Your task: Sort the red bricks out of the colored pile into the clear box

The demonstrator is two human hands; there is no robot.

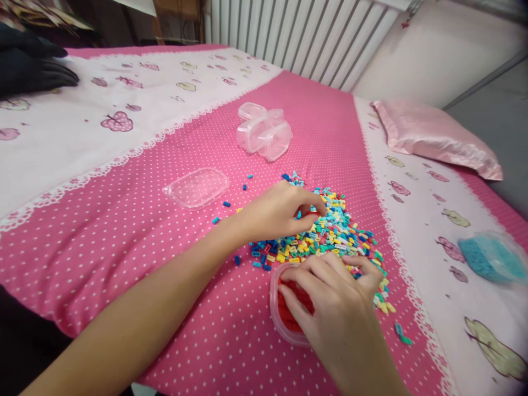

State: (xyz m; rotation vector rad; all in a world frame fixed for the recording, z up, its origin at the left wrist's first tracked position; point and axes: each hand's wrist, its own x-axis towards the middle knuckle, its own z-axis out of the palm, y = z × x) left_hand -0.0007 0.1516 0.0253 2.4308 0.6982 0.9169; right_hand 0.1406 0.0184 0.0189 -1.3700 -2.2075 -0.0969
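Observation:
A multicoloured pile of small building bricks lies on the pink dotted bedspread. At the pile's left side, my left hand is closed in a pinch, with a red building brick showing between thumb and fingers. My right hand reaches over a clear plastic tub that holds red bricks. Its thumb and index fingertips come close together inside the rim, and whatever is between them is hidden. The outer fingers of that hand bend over the pile's near edge.
An oval clear lid lies to the left. Several clear containers are grouped beyond the pile. A tub of blue bricks sits at right. Loose bricks lie near the right edge, and a pink pillow rests behind.

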